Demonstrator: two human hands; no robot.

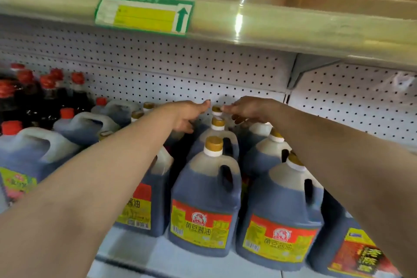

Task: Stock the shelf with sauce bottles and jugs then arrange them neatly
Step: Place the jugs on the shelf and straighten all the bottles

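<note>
Both arms reach deep over the shelf (140, 253), hands meeting at the rearmost gold-capped jug (216, 109), the landmark for these notes.

Left hand (188, 114): on the left flank of that rear jug, thumb stretched toward its cap, fingers curled down out of sight behind the jugs in front. Whether they clasp the jug or only press it cannot be told. Right hand (247, 109): on the right flank, fingertips at the cap's edge, lower fingers bent over the jug's shoulder; grasp likewise uncertain, contact hidden.

Stock, placed from the rear jug:
- Directly in front of it, two more gold-capped jugs in file, the front jug (204, 207) at the shelf lip, label forward.
- Right of that file, a second file, led by the front right jug (279, 219), turned slightly.
- Further right, a jug with a red and yellow label (358, 253), cut by the frame edge.
- Left of it, a part-hidden gold-capped file, then red-capped jugs (33, 153), then red-capped bottles (45, 95) near the pegboard (158, 70).

Progress, as judged: stocking looks largely done; several rows stand filled. The present step seems to be seating or squaring the rear jug. Left to do: align files and face the labels. The shelf right of the rear jug, by the pegboard, looks unfilled.
</note>
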